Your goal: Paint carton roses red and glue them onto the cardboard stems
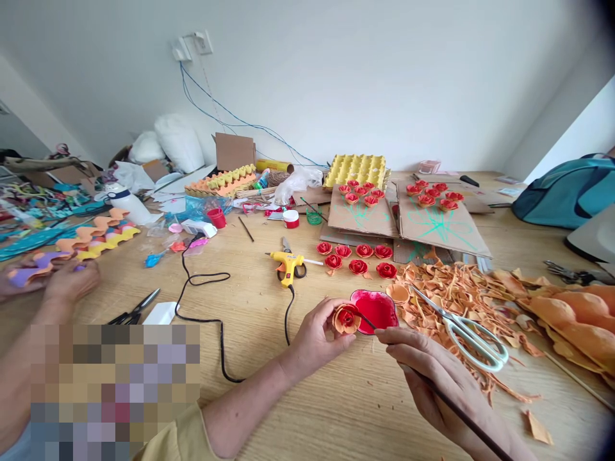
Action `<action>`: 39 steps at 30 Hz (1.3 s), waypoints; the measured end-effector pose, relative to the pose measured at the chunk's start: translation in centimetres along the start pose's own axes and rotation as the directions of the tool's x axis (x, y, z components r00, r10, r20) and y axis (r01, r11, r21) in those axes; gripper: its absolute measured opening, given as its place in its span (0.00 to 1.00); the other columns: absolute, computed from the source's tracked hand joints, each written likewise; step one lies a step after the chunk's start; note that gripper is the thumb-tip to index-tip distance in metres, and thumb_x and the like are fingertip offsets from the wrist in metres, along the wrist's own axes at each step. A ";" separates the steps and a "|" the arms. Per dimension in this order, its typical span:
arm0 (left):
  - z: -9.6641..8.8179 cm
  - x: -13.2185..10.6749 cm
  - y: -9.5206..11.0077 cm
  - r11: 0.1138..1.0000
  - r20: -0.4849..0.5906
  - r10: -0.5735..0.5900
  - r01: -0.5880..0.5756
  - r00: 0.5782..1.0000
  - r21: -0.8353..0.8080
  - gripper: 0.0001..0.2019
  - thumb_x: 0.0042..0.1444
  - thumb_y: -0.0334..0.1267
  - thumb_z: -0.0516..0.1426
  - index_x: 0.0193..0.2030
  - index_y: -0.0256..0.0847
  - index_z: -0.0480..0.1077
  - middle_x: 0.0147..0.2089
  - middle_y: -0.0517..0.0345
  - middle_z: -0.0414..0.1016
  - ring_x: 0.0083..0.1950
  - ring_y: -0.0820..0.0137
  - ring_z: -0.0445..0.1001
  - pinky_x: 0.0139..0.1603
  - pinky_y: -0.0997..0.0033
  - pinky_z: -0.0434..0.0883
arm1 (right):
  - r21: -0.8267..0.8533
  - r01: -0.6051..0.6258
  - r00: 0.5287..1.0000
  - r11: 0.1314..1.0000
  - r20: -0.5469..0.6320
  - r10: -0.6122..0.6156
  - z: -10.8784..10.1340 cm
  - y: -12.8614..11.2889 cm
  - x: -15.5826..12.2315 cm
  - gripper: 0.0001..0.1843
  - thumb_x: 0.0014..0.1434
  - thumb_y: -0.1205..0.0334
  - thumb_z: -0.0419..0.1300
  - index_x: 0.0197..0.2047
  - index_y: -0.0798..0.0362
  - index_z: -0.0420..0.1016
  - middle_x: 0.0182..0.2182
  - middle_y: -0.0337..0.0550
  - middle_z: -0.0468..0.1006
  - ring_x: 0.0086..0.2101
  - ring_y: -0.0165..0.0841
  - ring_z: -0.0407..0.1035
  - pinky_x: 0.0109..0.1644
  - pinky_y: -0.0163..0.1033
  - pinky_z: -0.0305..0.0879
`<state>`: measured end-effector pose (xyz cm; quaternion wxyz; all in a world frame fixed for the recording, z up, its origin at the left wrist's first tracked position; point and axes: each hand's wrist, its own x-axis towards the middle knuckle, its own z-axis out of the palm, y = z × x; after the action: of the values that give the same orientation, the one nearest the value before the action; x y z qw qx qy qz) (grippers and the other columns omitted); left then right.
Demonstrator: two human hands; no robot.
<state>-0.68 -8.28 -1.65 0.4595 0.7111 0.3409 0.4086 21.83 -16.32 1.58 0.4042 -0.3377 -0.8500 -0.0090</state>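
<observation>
We find our left grip [314,333] closed around an orange-and-red flower [346,319], at nine o'clock from the paint dish [380,310]. Our right grip [435,371] is closed on a dark brush [456,410], its tip at the flower. On the surface [288,422], we record a glue gun [288,264] at ten o'clock from the dish.

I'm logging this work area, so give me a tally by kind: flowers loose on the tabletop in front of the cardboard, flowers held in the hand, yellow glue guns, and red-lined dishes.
Loose flowers: 7
Flower in the left hand: 1
Yellow glue gun: 1
Red-lined dish: 1
Total: 10
</observation>
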 end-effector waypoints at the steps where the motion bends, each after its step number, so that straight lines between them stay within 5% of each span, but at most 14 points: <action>1: 0.0 0.0 -0.1 1.000 -0.001 -0.005 0.005 1.000 -0.009 0.21 0.52 0.29 0.63 0.55 0.40 0.72 0.51 0.48 0.76 0.52 0.62 0.77 0.53 0.64 0.76 | 0.004 -0.003 1.000 1.000 -0.014 0.003 0.0 0.0 0.0 0.16 0.67 0.78 0.51 0.55 0.56 0.70 0.51 0.54 0.81 0.53 0.31 0.75 0.58 0.34 0.70; 5: 0.0 0.0 -0.1 0.999 -0.002 -0.030 0.029 1.000 -0.041 0.21 0.52 0.30 0.64 0.55 0.40 0.71 0.51 0.49 0.76 0.51 0.62 0.77 0.50 0.67 0.76 | 0.022 0.003 0.999 1.000 -0.038 -0.002 0.0 -0.2 -0.1 0.17 0.67 0.79 0.52 0.55 0.56 0.70 0.51 0.53 0.81 0.53 0.31 0.75 0.57 0.34 0.71; 13: 0.1 0.0 0.1 0.998 -0.020 -0.028 0.027 0.999 -0.053 0.21 0.52 0.31 0.66 0.53 0.40 0.71 0.49 0.50 0.77 0.50 0.62 0.77 0.52 0.64 0.76 | -0.006 -0.005 0.995 1.000 0.099 0.005 0.8 0.1 -0.9 0.16 0.70 0.75 0.49 0.57 0.56 0.69 0.55 0.54 0.79 0.53 0.31 0.74 0.56 0.33 0.69; 23: 0.2 0.1 -0.1 0.998 -0.059 -0.031 0.028 0.998 -0.050 0.21 0.50 0.29 0.64 0.51 0.40 0.71 0.49 0.50 0.78 0.49 0.63 0.78 0.51 0.65 0.76 | -0.012 0.008 1.000 1.000 0.011 -0.008 0.3 0.0 -0.9 0.17 0.68 0.76 0.52 0.56 0.56 0.71 0.52 0.53 0.81 0.53 0.32 0.76 0.58 0.35 0.71; 30: 0.1 0.0 0.0 0.997 -0.042 -0.026 0.022 0.999 -0.078 0.20 0.51 0.32 0.66 0.52 0.39 0.71 0.49 0.50 0.78 0.49 0.63 0.78 0.51 0.66 0.75 | 0.002 0.003 0.994 1.000 0.113 -0.004 0.9 0.0 -0.9 0.16 0.71 0.73 0.49 0.57 0.55 0.70 0.55 0.56 0.80 0.51 0.33 0.77 0.54 0.35 0.74; 39: 0.2 0.2 0.1 0.996 -0.098 -0.050 0.042 0.994 -0.074 0.20 0.50 0.30 0.65 0.50 0.39 0.70 0.49 0.50 0.78 0.49 0.63 0.78 0.52 0.65 0.75 | -0.050 0.018 1.000 0.999 0.019 -0.017 0.3 -0.3 -0.7 0.16 0.69 0.76 0.50 0.55 0.56 0.71 0.51 0.54 0.82 0.51 0.31 0.76 0.57 0.34 0.71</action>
<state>-0.41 -8.23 -1.52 0.4762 0.6648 0.3650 0.4450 21.83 -16.87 0.97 0.3875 -0.3403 -0.8562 -0.0308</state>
